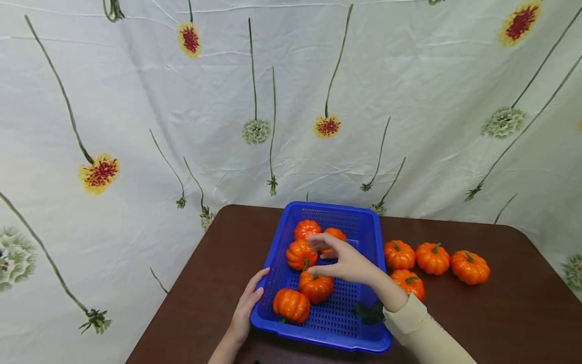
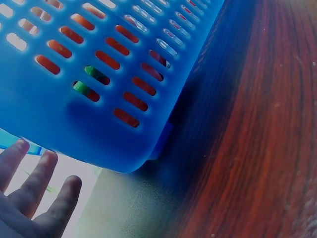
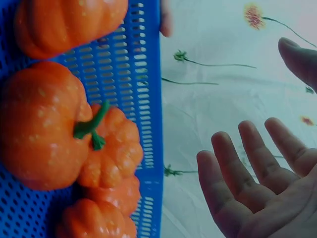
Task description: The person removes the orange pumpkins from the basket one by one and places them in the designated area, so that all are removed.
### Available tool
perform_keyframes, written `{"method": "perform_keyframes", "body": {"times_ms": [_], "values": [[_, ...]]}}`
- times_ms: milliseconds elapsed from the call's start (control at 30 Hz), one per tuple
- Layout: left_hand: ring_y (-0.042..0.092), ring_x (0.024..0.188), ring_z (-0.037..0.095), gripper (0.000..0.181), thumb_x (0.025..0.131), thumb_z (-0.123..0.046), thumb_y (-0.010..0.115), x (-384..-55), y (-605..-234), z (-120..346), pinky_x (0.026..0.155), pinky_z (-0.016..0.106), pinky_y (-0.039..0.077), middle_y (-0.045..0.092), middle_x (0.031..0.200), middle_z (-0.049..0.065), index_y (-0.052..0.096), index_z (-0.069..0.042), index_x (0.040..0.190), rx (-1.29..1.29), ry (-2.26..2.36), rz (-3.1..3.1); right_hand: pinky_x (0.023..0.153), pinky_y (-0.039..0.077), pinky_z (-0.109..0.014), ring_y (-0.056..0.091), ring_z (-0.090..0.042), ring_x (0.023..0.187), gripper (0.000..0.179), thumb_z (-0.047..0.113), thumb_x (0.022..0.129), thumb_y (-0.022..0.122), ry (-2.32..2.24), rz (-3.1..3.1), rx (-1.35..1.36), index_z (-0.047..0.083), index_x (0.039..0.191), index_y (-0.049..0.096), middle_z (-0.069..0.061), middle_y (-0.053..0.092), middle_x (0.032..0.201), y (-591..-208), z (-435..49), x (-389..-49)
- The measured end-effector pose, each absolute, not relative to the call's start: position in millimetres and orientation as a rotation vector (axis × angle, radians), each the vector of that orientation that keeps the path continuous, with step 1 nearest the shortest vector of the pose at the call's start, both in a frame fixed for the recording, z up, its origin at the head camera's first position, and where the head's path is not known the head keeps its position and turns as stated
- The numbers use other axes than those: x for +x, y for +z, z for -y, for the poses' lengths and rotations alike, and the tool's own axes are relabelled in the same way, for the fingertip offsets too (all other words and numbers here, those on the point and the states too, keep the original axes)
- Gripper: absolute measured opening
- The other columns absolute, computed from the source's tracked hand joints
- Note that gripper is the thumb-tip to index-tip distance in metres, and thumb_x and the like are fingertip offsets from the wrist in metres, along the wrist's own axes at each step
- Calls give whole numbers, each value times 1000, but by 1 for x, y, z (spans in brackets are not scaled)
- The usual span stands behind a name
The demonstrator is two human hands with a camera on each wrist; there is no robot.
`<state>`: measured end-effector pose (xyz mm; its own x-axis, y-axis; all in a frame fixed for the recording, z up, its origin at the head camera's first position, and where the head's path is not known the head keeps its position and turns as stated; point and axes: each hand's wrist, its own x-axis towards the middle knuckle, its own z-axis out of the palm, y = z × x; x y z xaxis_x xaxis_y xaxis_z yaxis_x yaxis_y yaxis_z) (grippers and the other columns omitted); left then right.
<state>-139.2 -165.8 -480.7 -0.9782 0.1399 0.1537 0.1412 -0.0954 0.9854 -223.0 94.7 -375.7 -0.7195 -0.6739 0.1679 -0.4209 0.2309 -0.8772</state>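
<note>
- Where the brown table (image 1: 204, 283) comes nearest to us, our left hand (image 1: 245, 308) lies against the near left wall of the blue basket (image 1: 364, 237); its fingers are straight and touch the wall, curling round nothing. The left wrist view shows those fingers (image 2: 34, 183) spread just beside the basket's slotted corner (image 2: 99, 129).
- Beyond that, we hold our right hand (image 1: 345, 263), in a cream sleeve (image 1: 423, 333), over the middle of the basket. Its fingers are loosely extended and it has hold of nothing; the right wrist view confirms a bare, open palm (image 3: 267, 188).
- Directly beneath this hand sit the pumpkins in the basket: one at the near left (image 1: 291, 305), one with a green stem just under the fingers (image 1: 316, 286), one further in (image 1: 300, 254), and two towards the far wall (image 1: 306, 228) (image 1: 335, 234).
- To the right of the basket, four more pumpkins rest on the table: one nearer us (image 1: 408, 283), and three in a row behind it (image 1: 398, 254) (image 1: 432, 258) (image 1: 470, 267).
- Farthest from us hangs a pale flowered cloth (image 1: 291, 101) behind the table.
</note>
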Motion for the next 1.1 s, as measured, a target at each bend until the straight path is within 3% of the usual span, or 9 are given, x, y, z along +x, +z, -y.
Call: {"method": "perform_keyframes", "body": {"times_ms": [367,567,767,1100], "values": [[40,124,21,44,100,-21,32,-139,-480,165,97,21,35,28,146,18,33,-8,143,-326,-2271,2131,88,46,-42,55,-30,109,52,20,83,72,-1484,-2168,-1122,6,128,50,-18,55,123,-396,-76,-227],[40,123,15,44,100,-18,32,-140,-481,165,97,21,34,30,145,18,36,-7,142,-328,-2218,2139,85,49,-38,57,-37,103,47,16,81,74,-1514,-2123,-1116,6,124,54,-17,60,114,-402,-71,-229],[40,123,13,44,99,-18,32,-140,-480,165,97,20,34,30,146,16,36,-7,142,-312,-2194,2160,86,48,-40,57,-32,105,48,13,80,74,-1484,-2046,-1105,2,123,55,-13,59,117,-407,-67,-228],[33,128,30,45,100,-23,32,-140,-480,165,97,21,34,29,147,14,35,-10,142,-266,-2207,2193,82,50,-34,59,-30,106,48,13,80,74,-1372,-1972,-1099,-2,122,55,-20,56,122,-419,-61,-229]]}}
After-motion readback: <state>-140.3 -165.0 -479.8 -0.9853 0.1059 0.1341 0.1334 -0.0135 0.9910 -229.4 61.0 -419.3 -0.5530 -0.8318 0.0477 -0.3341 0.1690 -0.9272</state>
